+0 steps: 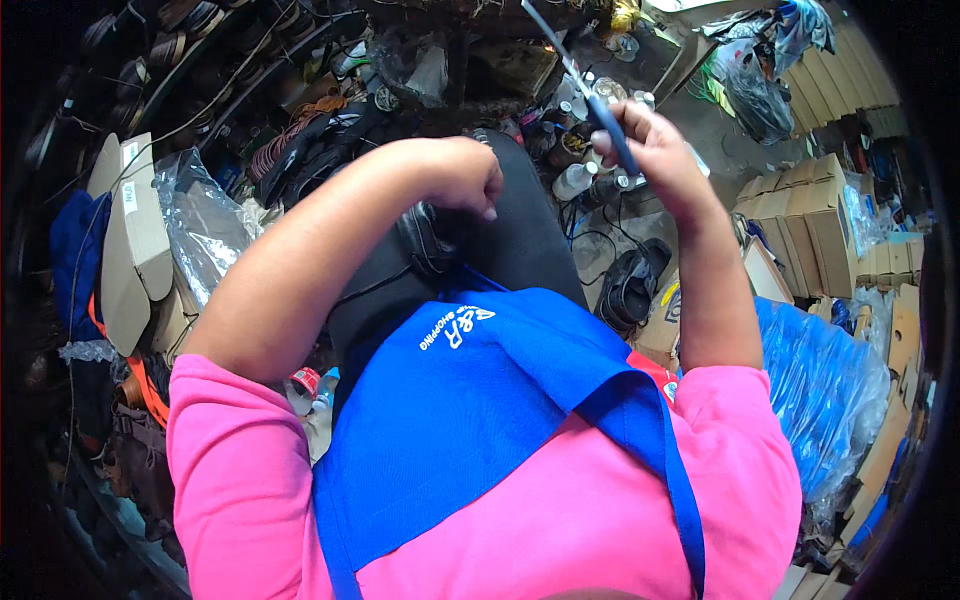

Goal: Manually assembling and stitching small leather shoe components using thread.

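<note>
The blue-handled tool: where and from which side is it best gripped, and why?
Probably by its blue handle, from the right, where the right hand holds it: the handle is the thicker, lower end, while the slim metal part points up and left.

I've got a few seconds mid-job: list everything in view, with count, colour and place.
Bladed tool: one, blue handle, in the right hand
Item on lap: one, black, possibly a shoe, near the left hand
Shoe: one, black, right of the lap
Bottles: several, mostly whitish, ahead
Cardboard boxes: several, brown, right
Wrapped bundle: one, blue, right
Plastic bag: one, dark, far right
Clear plastic: one sheet, left
Apron: one, blue, on the person
Left hand: one, bare, above the lap, grip hidden
Right hand: one, bare, raised
Smaller clutter: uncountable
</note>
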A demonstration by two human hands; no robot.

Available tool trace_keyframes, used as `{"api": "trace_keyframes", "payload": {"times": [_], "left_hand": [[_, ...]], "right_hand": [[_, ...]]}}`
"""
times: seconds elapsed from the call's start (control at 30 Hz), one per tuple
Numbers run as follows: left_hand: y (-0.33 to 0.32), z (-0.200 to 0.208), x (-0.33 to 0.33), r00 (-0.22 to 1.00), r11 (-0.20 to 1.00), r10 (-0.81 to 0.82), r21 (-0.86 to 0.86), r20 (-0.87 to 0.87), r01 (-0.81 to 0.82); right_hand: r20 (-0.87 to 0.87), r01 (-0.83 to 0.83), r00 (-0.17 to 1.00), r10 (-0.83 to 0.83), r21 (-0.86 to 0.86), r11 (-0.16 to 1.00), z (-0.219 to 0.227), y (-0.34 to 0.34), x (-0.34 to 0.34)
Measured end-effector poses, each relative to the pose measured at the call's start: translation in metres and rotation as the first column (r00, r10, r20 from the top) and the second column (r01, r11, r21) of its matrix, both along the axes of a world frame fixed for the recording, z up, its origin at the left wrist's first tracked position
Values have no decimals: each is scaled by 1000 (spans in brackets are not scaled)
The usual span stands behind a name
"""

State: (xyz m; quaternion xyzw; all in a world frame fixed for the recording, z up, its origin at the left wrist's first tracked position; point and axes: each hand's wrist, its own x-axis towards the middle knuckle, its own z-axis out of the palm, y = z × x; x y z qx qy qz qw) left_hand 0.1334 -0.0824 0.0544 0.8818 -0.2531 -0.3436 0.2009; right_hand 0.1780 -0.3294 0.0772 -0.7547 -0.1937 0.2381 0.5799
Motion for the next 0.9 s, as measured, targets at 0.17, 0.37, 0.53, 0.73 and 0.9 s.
{"api": "trace_keyframes", "payload": {"times": [0.17, 0.37, 0.53, 0.73, 0.9], "left_hand": [[12, 10, 4, 973, 987, 162, -23, 164, -160], [-21, 0, -29, 949, 891, -214, 444, 231, 93], [-23, -7, -27, 971, 909, -161, 410, 175, 76], [1, 0, -16, 980, 980, 198, 2, 14, -198], [7, 11, -11, 967, 989, 149, -40, 205, -144]], "right_hand": [[-175, 30, 984, -30, -4, 1000, -21, -13, -24], [-161, 90, 983, -88, 10, 996, -28, -16, -26], [-104, 62, 993, -62, -7, 998, -37, -15, -29], [-45, 34, 998, -41, -136, 990, -44, -19, -37], [-148, -66, 988, 37, -193, 979, -41, -19, -49]]}}
